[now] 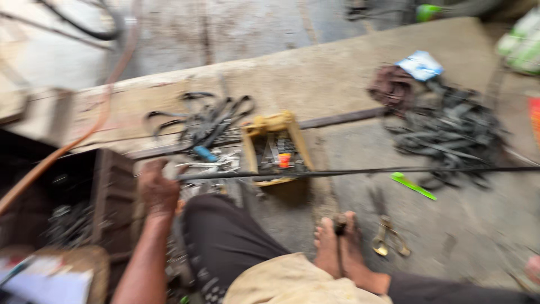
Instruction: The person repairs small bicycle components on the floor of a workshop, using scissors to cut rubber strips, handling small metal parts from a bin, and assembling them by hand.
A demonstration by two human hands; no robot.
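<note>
Nearest the camera is a bent knee in dark trousers, with a bare foot at its 3 o'clock. The left hand is curled around the end of a long dark rod, which runs off toward 3 o'clock; the blur hides the finger detail. The right hand is out of view. At the hand's 2 o'clock stands a yellow tray; scissors lie just right of the foot.

Yellow tray, green strip, black rod
</note>
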